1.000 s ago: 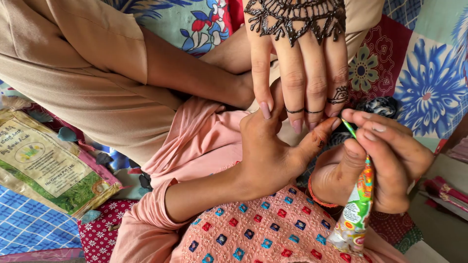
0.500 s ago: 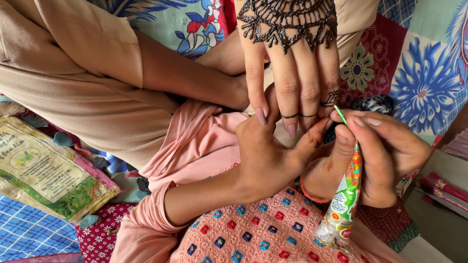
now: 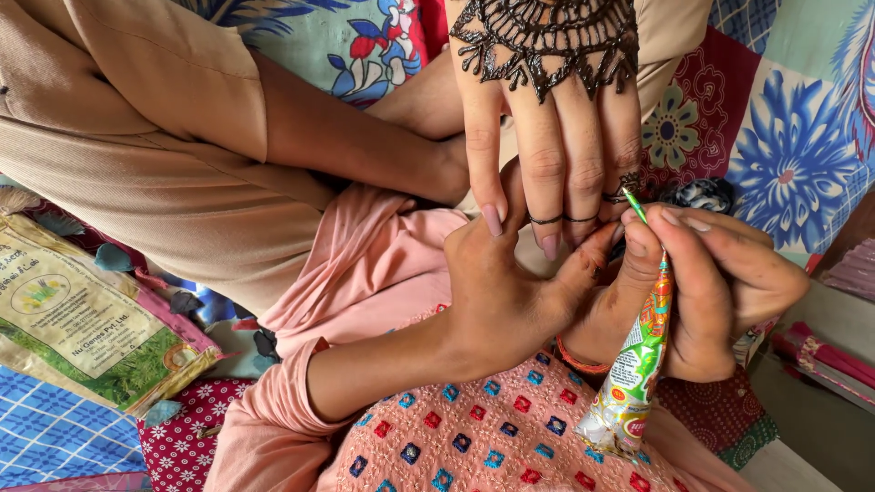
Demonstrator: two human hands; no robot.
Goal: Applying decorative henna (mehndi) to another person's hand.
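Henna cone [image 3: 638,364], a slim foil tube printed in green, orange and red, stands nearly upright right of centre, its fine green tip touching the outermost finger of another person's decorated hand [image 3: 556,118]. Far left: a flat printed packet [image 3: 82,319] in beige and green lies on a blue checked cloth [image 3: 55,437]. Upper left: the other person's beige sleeve [image 3: 155,118] and bare forearm cross toward the centre. Centre: the left hand [image 3: 506,292] reaches up from a pink sleeve [image 3: 273,401], its grip wrapped loosely under the decorated hand's fingertips, thumb alongside the first finger, supporting them from below. The decorated hand hangs downward from the top edge, its back covered in dark lace-like paste and thin dark bands drawn round three fingers. Right of centre: the right hand [image 3: 711,292] has its grip closed on the henna cone, thumb and forefinger pinching the cone near its tip while the foil tail hangs below the palm. Far right: a floral patchwork fabric [image 3: 784,128] in blue, red and green lies behind the hands.
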